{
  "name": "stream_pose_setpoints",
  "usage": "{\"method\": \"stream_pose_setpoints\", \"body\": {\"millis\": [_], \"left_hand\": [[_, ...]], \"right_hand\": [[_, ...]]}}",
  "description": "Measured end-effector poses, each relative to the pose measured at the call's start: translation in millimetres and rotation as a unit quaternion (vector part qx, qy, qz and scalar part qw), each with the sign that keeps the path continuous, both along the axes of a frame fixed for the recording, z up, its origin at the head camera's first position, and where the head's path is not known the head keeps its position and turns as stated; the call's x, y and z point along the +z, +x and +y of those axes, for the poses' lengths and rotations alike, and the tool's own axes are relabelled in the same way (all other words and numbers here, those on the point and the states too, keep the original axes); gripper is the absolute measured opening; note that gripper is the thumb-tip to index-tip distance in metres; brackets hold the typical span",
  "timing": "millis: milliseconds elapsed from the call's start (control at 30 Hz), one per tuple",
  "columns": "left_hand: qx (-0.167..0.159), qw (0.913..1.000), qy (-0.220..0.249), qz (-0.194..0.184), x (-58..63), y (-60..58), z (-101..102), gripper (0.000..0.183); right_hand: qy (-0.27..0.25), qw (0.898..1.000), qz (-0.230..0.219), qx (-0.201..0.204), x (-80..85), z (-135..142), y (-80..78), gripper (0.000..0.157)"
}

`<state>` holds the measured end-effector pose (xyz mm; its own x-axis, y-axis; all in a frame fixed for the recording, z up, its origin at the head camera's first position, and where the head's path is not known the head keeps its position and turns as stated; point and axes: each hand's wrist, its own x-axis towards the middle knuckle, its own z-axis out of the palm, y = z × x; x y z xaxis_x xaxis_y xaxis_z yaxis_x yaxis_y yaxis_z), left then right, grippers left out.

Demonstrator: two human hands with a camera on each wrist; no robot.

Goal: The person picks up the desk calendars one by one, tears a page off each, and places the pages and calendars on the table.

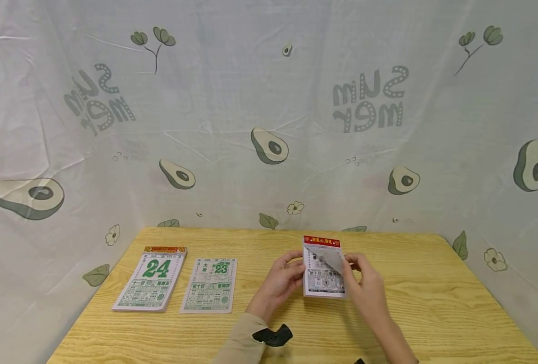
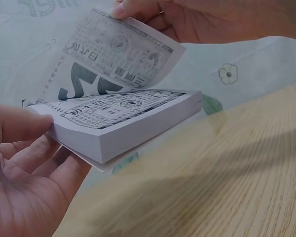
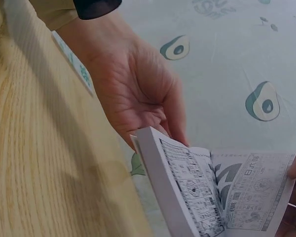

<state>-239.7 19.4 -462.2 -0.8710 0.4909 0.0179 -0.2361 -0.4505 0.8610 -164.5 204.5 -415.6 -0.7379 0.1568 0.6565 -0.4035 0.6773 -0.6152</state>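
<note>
A thick tear-off calendar (image 1: 324,282) with a red header is held up over the table. My left hand (image 1: 281,280) grips its left edge, thumb on the top page and fingers beneath, as the left wrist view shows. Its top sheet (image 2: 121,49) is lifted and curls back toward the header, still joined there. Between thumb and fingers my right hand (image 1: 364,283) pinches the free end of that sheet. Black print shows on the page below it.
On the left of the wooden table (image 1: 433,313) lies a second calendar (image 1: 148,283) with a green 24. Beside it is a loose calendar sheet (image 1: 209,288) with a green 23. A pale curtain (image 1: 232,91) printed with avocados hangs behind the table.
</note>
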Motion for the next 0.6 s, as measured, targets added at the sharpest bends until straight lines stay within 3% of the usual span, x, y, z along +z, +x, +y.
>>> {"method": "stream_pose_setpoints", "body": {"millis": [167,600], "left_hand": [[-0.014,0.9998,-0.011,0.009,-1.0,1.1,0,0.038],[-0.03,0.9992,-0.017,0.021,-1.6,2.7,4,0.037]], "right_hand": [[-0.016,1.0,-0.007,-0.009,2.7,6,0.8,0.004],[-0.074,0.99,-0.113,-0.024,9.0,20,2.0,0.015]]}}
